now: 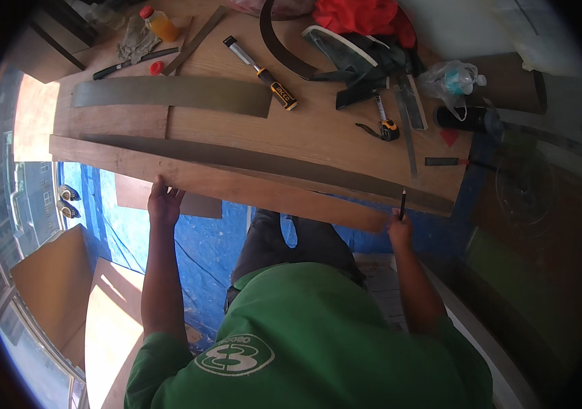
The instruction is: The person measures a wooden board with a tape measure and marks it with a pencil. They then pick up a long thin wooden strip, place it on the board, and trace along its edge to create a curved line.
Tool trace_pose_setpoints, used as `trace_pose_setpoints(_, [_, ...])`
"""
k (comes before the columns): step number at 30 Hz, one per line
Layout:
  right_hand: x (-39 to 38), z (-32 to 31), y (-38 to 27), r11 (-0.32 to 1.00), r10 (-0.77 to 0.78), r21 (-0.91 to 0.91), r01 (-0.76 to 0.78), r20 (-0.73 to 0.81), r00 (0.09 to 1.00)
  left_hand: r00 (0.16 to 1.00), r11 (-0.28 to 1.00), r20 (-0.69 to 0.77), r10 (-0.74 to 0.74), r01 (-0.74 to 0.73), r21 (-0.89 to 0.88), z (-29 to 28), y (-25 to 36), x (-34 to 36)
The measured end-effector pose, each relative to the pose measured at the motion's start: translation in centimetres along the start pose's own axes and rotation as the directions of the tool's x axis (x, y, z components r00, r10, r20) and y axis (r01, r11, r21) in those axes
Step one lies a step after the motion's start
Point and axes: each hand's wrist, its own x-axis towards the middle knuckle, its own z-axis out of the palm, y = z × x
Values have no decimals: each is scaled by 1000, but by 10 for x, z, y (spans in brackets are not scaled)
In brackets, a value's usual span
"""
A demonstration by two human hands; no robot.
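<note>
"Head view: what is the left hand (163,204) doing?"
"Holding the near edge of a long, thin wooden board (236,184)."
"Where is the board?"
"Along the near side of the table (335,126), in front of a long grey strip (270,160)."
"And the right hand (400,232)?"
"Its fingers are closed around a black pencil (403,204), just beside the board's right end."

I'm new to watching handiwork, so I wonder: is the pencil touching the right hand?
Touching. The head view shows the right hand gripping the dark pencil, its pointed end sticking out above the grip.
</note>
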Motion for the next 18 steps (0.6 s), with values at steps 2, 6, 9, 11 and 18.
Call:
trace_pose_setpoints(2, [15, -8, -18, 989, -134, -61, 131, -40, 990, 999, 999, 29, 34, -34, -5, -28, 6, 4])
trace_pose_setpoints(6, [24, -40, -41, 916, -304, -259, 305, 44, 952, 997, 999, -58, 44, -43, 18, -6, 11, -13])
trace_pose_setpoints(9, [37, -38, -40, 743, -531, -390, 543, 150, 834, 997, 999, -72, 25, -21, 49, -1, 13, -19])
trace_pose_setpoints(11, [50, -29, -44, 685, -502, -498, 531, 205, 840, 996, 996, -79, 29, -22, 84, -1, 17, -23])
trace_pose_setpoints(18, [93, -27, -20, 550, -603, -465, 694, 354, 715, 995, 995, -78, 55, -48, 92, 9, -2, -41])
